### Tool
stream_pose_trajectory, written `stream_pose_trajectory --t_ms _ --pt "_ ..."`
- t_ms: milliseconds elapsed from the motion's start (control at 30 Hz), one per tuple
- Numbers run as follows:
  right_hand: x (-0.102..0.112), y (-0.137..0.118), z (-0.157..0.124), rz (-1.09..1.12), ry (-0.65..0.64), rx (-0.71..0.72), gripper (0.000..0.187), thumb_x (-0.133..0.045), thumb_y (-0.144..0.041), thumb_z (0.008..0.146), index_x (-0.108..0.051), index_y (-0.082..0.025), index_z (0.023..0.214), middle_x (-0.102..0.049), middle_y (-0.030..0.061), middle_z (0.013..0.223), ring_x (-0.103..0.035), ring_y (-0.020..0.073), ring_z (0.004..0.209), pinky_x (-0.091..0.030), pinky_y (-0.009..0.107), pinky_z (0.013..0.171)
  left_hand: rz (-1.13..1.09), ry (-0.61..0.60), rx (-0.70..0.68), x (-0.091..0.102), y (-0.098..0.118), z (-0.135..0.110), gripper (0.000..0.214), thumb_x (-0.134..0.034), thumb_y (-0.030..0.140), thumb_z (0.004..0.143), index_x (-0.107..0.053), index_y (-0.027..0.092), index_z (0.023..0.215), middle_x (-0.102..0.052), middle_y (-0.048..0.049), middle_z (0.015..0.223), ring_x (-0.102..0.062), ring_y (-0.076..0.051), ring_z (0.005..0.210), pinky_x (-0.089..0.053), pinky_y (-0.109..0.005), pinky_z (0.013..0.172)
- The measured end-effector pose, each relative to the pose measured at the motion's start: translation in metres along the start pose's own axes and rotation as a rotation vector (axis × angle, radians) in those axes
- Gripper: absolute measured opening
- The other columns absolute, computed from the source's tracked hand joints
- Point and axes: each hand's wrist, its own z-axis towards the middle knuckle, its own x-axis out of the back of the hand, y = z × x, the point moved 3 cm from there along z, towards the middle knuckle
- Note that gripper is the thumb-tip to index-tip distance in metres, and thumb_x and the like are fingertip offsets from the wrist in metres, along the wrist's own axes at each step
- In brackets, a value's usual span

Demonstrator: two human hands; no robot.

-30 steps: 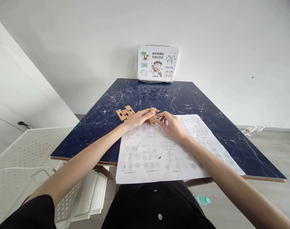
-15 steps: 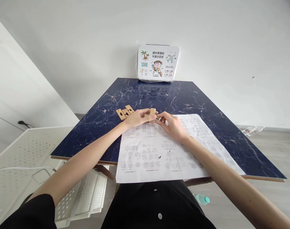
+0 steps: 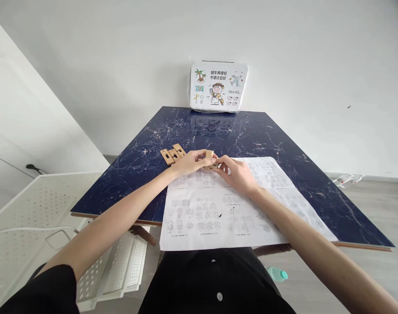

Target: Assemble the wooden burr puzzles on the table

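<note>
Between my two hands is a small cluster of light wooden puzzle pieces (image 3: 210, 154), one of them standing up above the fingers. My left hand (image 3: 191, 162) is closed around the cluster from the left, its thumb along the near side. From the right, my right hand (image 3: 233, 171) pinches a piece with a dark mark at the cluster's edge. The fingers hide much of how the pieces fit together. Just left of my left hand, three flat wooden pieces with dark slots (image 3: 173, 154) lie side by side on the table.
A large printed instruction sheet (image 3: 199, 240) lies under my hands, reaching the near edge of the dark blue marbled table (image 3: 143, 144). A white illustrated case (image 3: 218, 87) leans on the wall at the back. Left stands a white perforated rack (image 3: 32, 205); a bottle (image 3: 277, 274) is on the floor.
My right hand has brought its marked piece slightly left, closer against the cluster in my left hand. The flat pieces and sheet have stayed put; the view has shifted a little.
</note>
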Motion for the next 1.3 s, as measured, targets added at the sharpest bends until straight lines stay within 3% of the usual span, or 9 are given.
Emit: stream_pose_trajectory --t_ms 167,400,667,833,1000,1300 --pt "0.001 -0.001 0.0 -0.016 0.015 0.005 0.023 -0.057 -0.04 0.11 -0.069 -0.021 0.118 -0.08 0.01 0.099 -0.073 0.0198 0.078 -0.053 0.031 0.067 -0.131 -0.005 -0.004 0.002 -0.001 0.0 0.054 -0.051 0.07 0.107 -0.078 0.025 0.122 -0.078 -0.0075 0.122 -0.072 -0.023 0.114 -0.054 -0.037 0.1" --pt "0.0 -0.001 0.0 -0.023 0.013 0.022 0.029 -0.057 -0.046 0.111 -0.071 -0.022 0.116 -0.08 0.0098 0.098 -0.07 0.0197 0.072 -0.052 0.033 0.066 -0.221 0.017 0.028 0.006 -0.009 0.004 0.05 -0.077 0.067 0.091 -0.082 0.024 0.116 -0.08 -0.0086 0.126 -0.073 -0.026 0.117 -0.055 -0.04 0.103" --pt "-0.001 -0.001 0.001 0.013 0.018 0.029 0.031 -0.056 -0.047 0.111 -0.072 -0.022 0.116 -0.079 0.01 0.098 -0.071 0.0204 0.075 -0.053 0.033 0.067 -0.145 0.077 0.023 0.007 -0.006 0.003 0.043 -0.073 0.064 0.096 -0.084 0.026 0.113 -0.08 -0.0077 0.131 -0.071 -0.027 0.125 -0.054 -0.041 0.106" --pt "-0.001 0.0 0.001 0.0 -0.009 0.003 0.027 -0.056 -0.043 0.111 -0.071 -0.021 0.117 -0.08 0.0102 0.098 -0.072 0.0201 0.076 -0.051 0.032 0.066 -0.136 0.034 0.028 0.008 -0.004 0.002 0.047 -0.07 0.065 0.098 -0.082 0.025 0.119 -0.079 -0.0088 0.13 -0.072 -0.026 0.122 -0.054 -0.041 0.105" --pt "0.001 0.001 0.001 -0.016 0.021 -0.017 0.028 -0.056 -0.044 0.111 -0.069 -0.021 0.118 -0.08 0.0108 0.099 -0.072 0.0211 0.077 -0.05 0.033 0.066 -0.196 -0.059 0.048 0.008 -0.006 0.002 0.058 -0.079 0.064 0.091 -0.074 0.026 0.135 -0.076 -0.0097 0.137 -0.071 -0.028 0.127 -0.054 -0.044 0.109" --pt "0.002 -0.001 -0.001 -0.008 -0.014 -0.013 0.032 -0.052 -0.049 0.112 -0.068 -0.022 0.117 -0.079 0.0092 0.096 -0.068 0.0197 0.072 -0.048 0.033 0.064 -0.114 -0.041 0.038 0.006 -0.015 0.005 0.061 -0.087 0.06 0.084 -0.074 0.029 0.136 -0.077 -0.0087 0.138 -0.071 -0.03 0.13 -0.054 -0.048 0.111"
